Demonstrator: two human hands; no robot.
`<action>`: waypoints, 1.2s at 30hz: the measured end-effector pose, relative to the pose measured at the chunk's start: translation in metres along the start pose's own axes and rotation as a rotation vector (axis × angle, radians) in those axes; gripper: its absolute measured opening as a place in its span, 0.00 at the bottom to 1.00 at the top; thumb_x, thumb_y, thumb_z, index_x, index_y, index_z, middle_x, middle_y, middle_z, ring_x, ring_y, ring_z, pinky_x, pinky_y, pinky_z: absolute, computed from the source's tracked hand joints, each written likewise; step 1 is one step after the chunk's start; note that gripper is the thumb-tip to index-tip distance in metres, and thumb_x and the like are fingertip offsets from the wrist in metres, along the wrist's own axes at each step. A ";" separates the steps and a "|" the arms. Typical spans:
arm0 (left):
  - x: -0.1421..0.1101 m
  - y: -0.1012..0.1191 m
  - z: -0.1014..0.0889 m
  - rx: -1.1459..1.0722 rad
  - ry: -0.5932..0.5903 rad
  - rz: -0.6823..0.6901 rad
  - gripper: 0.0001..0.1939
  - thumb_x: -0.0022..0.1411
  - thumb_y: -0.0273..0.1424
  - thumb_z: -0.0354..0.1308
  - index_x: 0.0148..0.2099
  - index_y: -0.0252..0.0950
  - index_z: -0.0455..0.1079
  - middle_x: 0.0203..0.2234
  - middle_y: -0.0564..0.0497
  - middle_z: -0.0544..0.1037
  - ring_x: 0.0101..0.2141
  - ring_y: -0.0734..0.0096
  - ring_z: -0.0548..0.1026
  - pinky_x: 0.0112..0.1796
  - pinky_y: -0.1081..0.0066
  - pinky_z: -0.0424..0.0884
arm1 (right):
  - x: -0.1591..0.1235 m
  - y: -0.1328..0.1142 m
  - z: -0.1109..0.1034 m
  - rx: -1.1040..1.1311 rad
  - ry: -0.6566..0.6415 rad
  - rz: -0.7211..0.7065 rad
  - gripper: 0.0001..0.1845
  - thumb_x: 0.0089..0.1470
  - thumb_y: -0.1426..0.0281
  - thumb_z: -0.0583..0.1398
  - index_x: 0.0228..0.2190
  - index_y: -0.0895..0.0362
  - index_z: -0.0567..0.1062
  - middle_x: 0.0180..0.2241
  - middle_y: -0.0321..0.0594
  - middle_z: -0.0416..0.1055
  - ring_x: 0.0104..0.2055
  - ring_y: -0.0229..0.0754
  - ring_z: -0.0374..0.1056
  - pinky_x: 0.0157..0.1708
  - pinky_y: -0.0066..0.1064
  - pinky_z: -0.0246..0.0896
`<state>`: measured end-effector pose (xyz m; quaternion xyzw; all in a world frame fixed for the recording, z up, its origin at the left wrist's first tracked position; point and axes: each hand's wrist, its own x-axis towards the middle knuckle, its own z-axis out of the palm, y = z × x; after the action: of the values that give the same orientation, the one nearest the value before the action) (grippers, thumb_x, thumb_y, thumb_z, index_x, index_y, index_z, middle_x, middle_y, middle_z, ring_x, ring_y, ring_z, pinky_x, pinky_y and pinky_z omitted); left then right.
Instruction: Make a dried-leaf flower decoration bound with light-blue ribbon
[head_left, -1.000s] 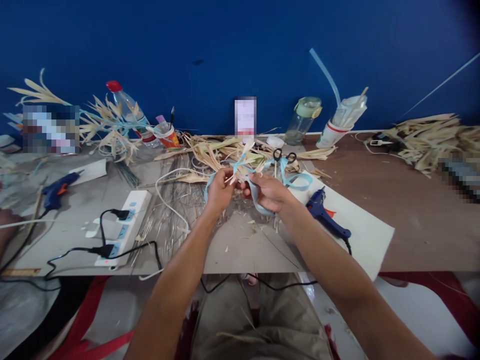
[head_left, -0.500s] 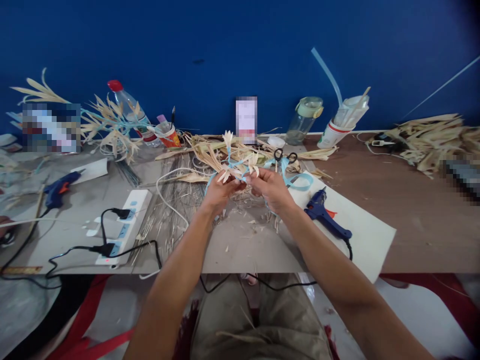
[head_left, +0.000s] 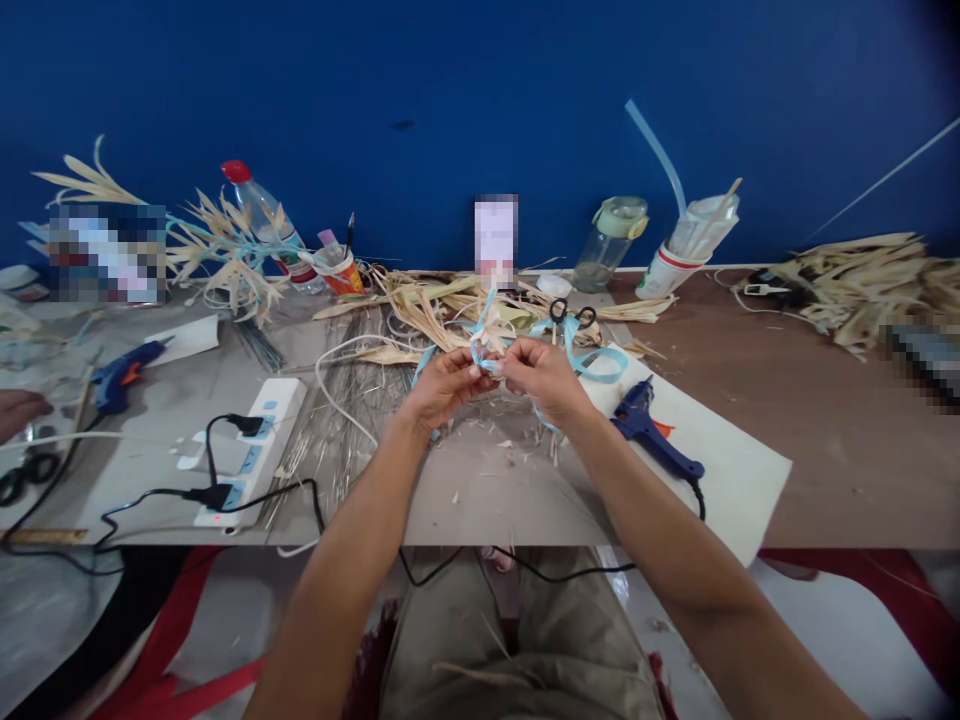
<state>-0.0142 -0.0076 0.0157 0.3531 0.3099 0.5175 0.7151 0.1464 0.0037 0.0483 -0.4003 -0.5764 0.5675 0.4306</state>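
Note:
Over the middle of the table, my left hand (head_left: 444, 388) is closed, thumb against fingers, on a small flower of pale husk strips (head_left: 491, 335) with light blue stems. My right hand (head_left: 546, 380) pinches light blue tape at the flower's base, close against the left fingertips. The fingers partly cover that spot. A loose length of blue tape (head_left: 604, 368) curls on the table to the right. Scissors (head_left: 559, 312) with black handles lie behind my right hand, among dried husks (head_left: 427, 305).
A blue glue gun (head_left: 652, 430) rests on white board at right. Left are a power strip (head_left: 251, 455) with cords, thin wires (head_left: 337, 400), another glue gun (head_left: 124, 375) and a co-worker's hand (head_left: 21, 412). A phone (head_left: 496, 235), bottle (head_left: 609, 245) and cup (head_left: 670, 268) stand behind.
The flower has tilted and turned between my hands, its upright bloom swinging right. My hands stay close together. At the left edge, the co-worker's hand has come further into view.

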 end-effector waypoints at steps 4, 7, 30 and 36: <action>0.001 -0.003 -0.002 -0.040 -0.012 0.002 0.19 0.41 0.31 0.72 0.38 0.35 0.72 0.33 0.51 0.78 0.33 0.72 0.76 0.44 0.63 0.72 | -0.001 -0.002 -0.002 -0.069 -0.017 -0.043 0.15 0.43 0.66 0.63 0.17 0.55 0.62 0.15 0.28 0.56 0.19 0.31 0.51 0.21 0.27 0.45; 0.001 -0.004 -0.002 -0.043 -0.001 0.008 0.20 0.40 0.30 0.72 0.37 0.35 0.72 0.33 0.51 0.78 0.34 0.71 0.76 0.42 0.64 0.72 | -0.001 -0.005 -0.002 -0.120 -0.026 -0.070 0.14 0.43 0.67 0.62 0.17 0.55 0.62 0.16 0.29 0.57 0.21 0.32 0.52 0.22 0.27 0.46; 0.000 0.007 0.006 0.143 0.109 0.031 0.21 0.39 0.35 0.72 0.32 0.33 0.68 0.27 0.54 0.76 0.28 0.75 0.75 0.38 0.67 0.73 | 0.005 -0.002 -0.006 -0.461 0.022 -0.253 0.12 0.43 0.69 0.58 0.17 0.55 0.58 0.21 0.34 0.64 0.27 0.37 0.59 0.31 0.30 0.53; 0.003 0.004 0.007 0.151 0.128 0.082 0.20 0.39 0.34 0.72 0.32 0.33 0.67 0.25 0.55 0.75 0.28 0.75 0.75 0.39 0.66 0.72 | 0.004 0.002 -0.001 -0.377 -0.007 -0.251 0.13 0.45 0.70 0.57 0.18 0.54 0.56 0.28 0.37 0.72 0.34 0.40 0.67 0.35 0.30 0.57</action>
<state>-0.0099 -0.0054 0.0226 0.3844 0.3786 0.5430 0.6435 0.1463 0.0078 0.0468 -0.3969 -0.7189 0.3932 0.4135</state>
